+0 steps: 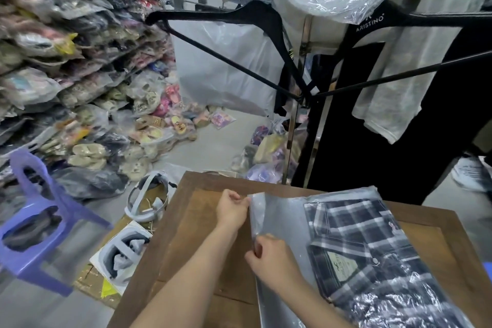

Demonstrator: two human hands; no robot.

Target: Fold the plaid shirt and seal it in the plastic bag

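The wooden table (191, 242) fills the lower middle of the room's view, and both hands work at its centre. To the right of the two grips lies the clear plastic bag (282, 223), stretched flat across the tabletop. The folded plaid shirt (372, 242) is already inside it, dark blue and white checks showing through the film, its collar label (342, 266) just right of the nearer grip.

The bag's open flap stands up as a narrow strip between the hands. The left hand (231, 211) pinches the far end of that flap, fingers closed on the plastic. The right hand (271, 261) pinches the near end of the same edge, thumb and fingers shut on it. Both forearms reach in from the bottom edge.

Well beyond the grips, black hangers (234, 34) hang from a rack with bagged garments above them. Off to the left of the hands, stacks of bagged goods (66, 61) slope down to the floor, a purple plastic stool (40, 223) stands near them, and a white headset (149, 199) rests just left of the table's corner.
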